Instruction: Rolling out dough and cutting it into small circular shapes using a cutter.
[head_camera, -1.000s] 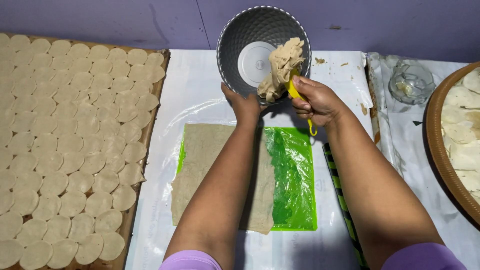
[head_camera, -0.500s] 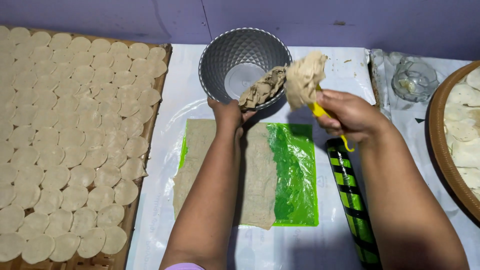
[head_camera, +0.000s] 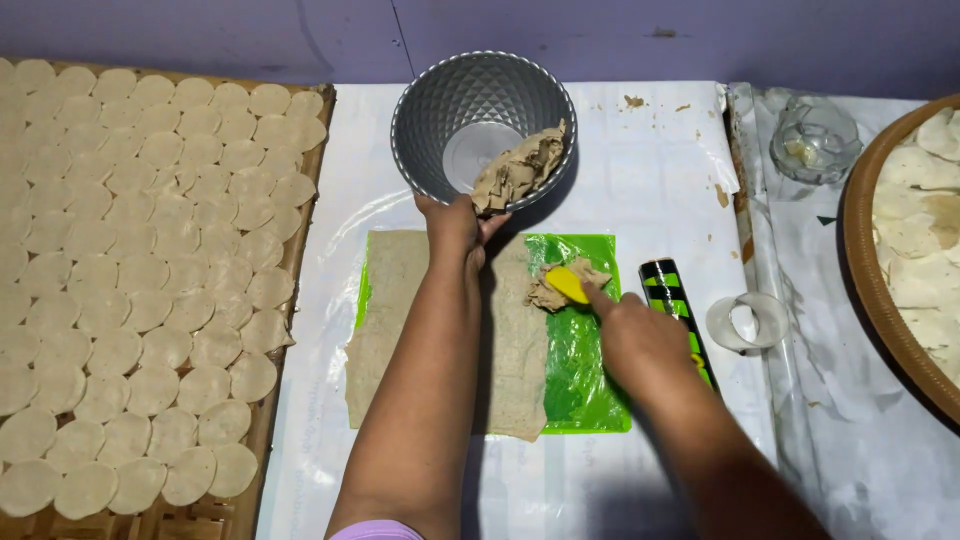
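My left hand (head_camera: 452, 226) grips the near rim of a tilted grey metal bowl (head_camera: 470, 120) that holds a clump of beige dough (head_camera: 515, 172). My right hand (head_camera: 632, 338) holds a yellow scraper (head_camera: 566, 284), pressing a small lump of dough (head_camera: 548, 292) onto a green plastic sheet (head_camera: 588, 370). A thin rolled-out sheet of dough (head_camera: 400, 330) covers the left part of the green sheet, under my left forearm.
A woven tray (head_camera: 300, 180) at the left is packed with several round dough discs. A black and green striped roller (head_camera: 672, 290) and a clear round cutter (head_camera: 746, 322) lie right of the green sheet. A small glass dish (head_camera: 814, 138) and a brown tray (head_camera: 880, 290) with dough pieces stand at the right.
My right hand came down from the bowl with the scraper and a lump of dough onto the green sheet. The rest of the dough dropped back into the bowl.
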